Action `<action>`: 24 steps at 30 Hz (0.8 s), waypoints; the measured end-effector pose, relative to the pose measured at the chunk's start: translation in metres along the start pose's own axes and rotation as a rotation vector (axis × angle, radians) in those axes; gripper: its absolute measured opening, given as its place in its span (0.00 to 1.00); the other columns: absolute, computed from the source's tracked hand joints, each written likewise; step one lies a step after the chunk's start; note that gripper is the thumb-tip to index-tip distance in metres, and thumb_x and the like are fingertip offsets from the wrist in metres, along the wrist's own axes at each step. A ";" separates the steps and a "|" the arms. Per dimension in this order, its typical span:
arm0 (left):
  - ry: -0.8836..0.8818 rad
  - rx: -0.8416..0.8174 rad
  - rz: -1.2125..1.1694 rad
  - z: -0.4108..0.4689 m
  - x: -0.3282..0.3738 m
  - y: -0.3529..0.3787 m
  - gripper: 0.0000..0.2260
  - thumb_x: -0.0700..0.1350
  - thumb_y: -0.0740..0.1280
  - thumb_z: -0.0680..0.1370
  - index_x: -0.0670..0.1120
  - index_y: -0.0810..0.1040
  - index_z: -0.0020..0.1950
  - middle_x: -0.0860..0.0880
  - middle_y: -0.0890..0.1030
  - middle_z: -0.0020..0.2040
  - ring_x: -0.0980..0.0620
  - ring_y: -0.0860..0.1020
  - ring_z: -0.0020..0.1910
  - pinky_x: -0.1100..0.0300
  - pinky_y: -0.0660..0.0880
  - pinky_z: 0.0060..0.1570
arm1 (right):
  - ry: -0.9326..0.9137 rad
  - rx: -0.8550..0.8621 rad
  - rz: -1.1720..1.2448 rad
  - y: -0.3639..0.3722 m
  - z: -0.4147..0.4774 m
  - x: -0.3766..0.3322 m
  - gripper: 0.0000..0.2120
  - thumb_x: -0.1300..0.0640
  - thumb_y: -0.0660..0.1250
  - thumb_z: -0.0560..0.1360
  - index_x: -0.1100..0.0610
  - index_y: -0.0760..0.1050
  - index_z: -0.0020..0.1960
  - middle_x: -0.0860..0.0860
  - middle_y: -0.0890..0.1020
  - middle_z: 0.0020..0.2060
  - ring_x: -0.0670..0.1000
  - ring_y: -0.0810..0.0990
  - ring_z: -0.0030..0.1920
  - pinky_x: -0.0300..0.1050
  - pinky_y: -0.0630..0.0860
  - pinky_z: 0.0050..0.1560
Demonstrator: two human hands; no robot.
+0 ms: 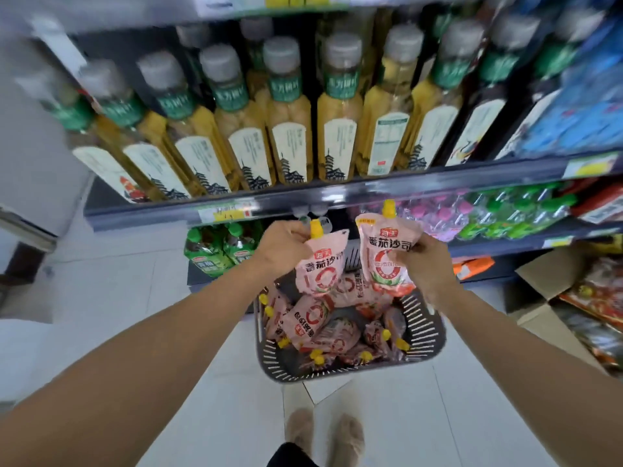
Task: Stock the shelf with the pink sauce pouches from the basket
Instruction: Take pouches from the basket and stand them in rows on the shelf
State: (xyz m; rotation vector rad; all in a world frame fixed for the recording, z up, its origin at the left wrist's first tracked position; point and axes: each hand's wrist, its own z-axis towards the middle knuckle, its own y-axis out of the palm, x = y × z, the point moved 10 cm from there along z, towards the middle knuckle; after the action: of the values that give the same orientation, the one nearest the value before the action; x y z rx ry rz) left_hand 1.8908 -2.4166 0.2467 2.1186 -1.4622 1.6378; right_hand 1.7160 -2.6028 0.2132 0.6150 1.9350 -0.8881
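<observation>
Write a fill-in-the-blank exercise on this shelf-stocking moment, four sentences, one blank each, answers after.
1. Each hand holds one pink pouch: the left hand grips the left pouch up by its ____ cap.
2. The right hand holds the right pouch by its ____ edge.
3. More pouches lie in the dark ____ on the floor.
4. The bottles on the shelf above the hands have ____ caps.

Missing words: yellow; right; basket; grey

Two raised pink pouches [322, 264], more in basket [428, 318]
</observation>
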 end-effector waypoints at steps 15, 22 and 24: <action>0.429 0.140 -0.126 -0.146 0.222 -0.147 0.10 0.27 0.64 0.72 0.40 0.78 0.47 0.51 0.76 0.34 0.56 0.74 0.35 0.66 0.71 0.33 | -0.536 -0.121 0.219 -0.057 -0.116 -0.281 0.15 0.70 0.70 0.69 0.49 0.79 0.40 0.42 0.85 0.34 0.41 0.83 0.36 0.36 0.79 0.36; 0.520 0.382 -0.258 -0.201 0.264 -0.236 0.15 0.31 0.65 0.73 0.52 0.78 0.40 0.51 0.81 0.41 0.52 0.80 0.43 0.60 0.77 0.40 | -0.692 -0.185 0.350 -0.059 -0.155 -0.376 0.12 0.69 0.68 0.71 0.52 0.79 0.46 0.48 0.84 0.42 0.49 0.84 0.44 0.47 0.80 0.43; 0.508 0.456 -0.327 -0.208 0.268 -0.264 0.16 0.31 0.65 0.74 0.53 0.78 0.40 0.52 0.81 0.41 0.54 0.81 0.41 0.60 0.78 0.36 | -0.714 -0.191 0.378 -0.057 -0.160 -0.396 0.12 0.69 0.68 0.71 0.52 0.79 0.46 0.49 0.84 0.44 0.51 0.83 0.46 0.49 0.80 0.44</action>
State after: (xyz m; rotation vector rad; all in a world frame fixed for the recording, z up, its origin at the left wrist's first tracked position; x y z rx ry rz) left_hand 1.9238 -2.3196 0.6643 1.7758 -0.6051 2.2860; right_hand 1.7818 -2.5400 0.6348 0.4447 1.1891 -0.5636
